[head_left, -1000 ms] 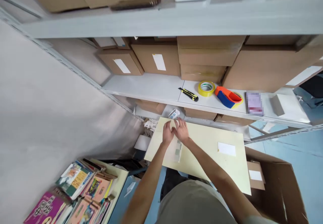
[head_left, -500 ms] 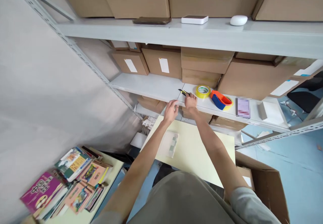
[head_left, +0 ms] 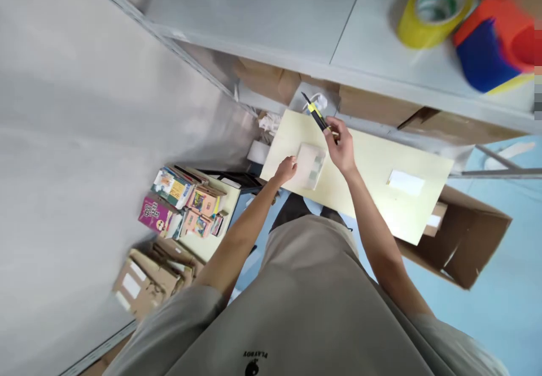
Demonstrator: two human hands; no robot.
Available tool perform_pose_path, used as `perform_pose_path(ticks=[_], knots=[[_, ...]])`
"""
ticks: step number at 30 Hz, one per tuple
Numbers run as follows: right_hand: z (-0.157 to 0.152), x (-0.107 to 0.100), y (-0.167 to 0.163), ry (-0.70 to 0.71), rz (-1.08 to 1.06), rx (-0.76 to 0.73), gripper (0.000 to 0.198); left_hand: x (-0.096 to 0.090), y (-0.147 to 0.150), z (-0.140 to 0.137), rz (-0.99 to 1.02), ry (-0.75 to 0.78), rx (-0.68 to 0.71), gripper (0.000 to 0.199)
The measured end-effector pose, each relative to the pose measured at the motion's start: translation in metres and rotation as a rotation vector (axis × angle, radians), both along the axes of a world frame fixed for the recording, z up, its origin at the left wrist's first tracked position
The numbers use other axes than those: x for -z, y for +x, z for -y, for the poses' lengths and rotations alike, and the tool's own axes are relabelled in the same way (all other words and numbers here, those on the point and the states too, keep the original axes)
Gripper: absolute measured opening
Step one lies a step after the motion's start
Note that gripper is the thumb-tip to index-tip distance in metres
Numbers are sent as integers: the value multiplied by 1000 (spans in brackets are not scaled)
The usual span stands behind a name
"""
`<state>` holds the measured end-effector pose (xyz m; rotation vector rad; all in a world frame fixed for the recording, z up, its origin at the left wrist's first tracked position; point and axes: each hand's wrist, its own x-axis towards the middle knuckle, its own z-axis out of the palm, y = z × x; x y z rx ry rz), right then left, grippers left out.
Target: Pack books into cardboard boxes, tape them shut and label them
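Observation:
A black and yellow utility knife point(head_left: 317, 116) is in my right hand point(head_left: 341, 145), whose fingers are closed round its rear end. It points up and to the left, above the pale yellow tabletop point(head_left: 364, 167). My left hand point(head_left: 287, 169) has its fingers curled in at the left edge of a flat, pale package point(head_left: 305, 164) with a greenish patterned strip. Whether these fingers grip the package's edge or only come close to it, I cannot tell. The package lies on the tabletop, between my two hands.
On the grey shelf point(head_left: 262, 14) are a yellow tape roll point(head_left: 455, 12) and an orange and blue tape dispenser point(head_left: 483, 54). A white paper point(head_left: 405, 182) lies on the tabletop. An open carton point(head_left: 478, 246) stands at right; books point(head_left: 190, 201) are stacked at left.
My view has tilted down. My right hand has lifted the utility knife off the shelf. My left hand has come down from the shelf edge to beside the package.

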<state>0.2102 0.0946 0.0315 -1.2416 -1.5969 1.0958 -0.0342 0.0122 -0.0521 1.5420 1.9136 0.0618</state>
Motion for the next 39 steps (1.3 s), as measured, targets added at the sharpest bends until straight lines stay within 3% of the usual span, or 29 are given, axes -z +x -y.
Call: perform_pose_path(ticks=[3, 5, 8, 11, 13, 17, 21, 27, 33, 39], knots=[[59, 47, -18, -336, -323, 35, 67, 26, -11, 17, 12, -87, 9, 41], [93, 65, -33, -548, -494, 55, 62, 39, -16, 22, 24, -120, -12, 41], [131, 78, -58, -808, -704, 66, 52, 53, -22, 25, 57, -157, -34, 36], [147, 86, -85, -931, -755, 122, 59, 59, -34, 24, 111, -158, 71, 35], [147, 94, -102, -922, -668, 190, 67, 60, -46, 21, 134, -134, 201, 35], [131, 112, -125, -807, -292, 245, 79, 60, -76, 4, 96, -28, 452, 46], [110, 117, -135, -742, 114, 176, 83, 62, -96, -26, 98, 8, 618, 74], [88, 111, -155, -643, 673, 63, 80, 60, -109, -61, 119, -46, 799, 97], [79, 104, -180, -692, 843, 82, 78, 51, -110, -75, 30, -91, 912, 103], [71, 96, -197, -775, 893, 98, 75, 54, -106, -79, 68, -80, 893, 105]])
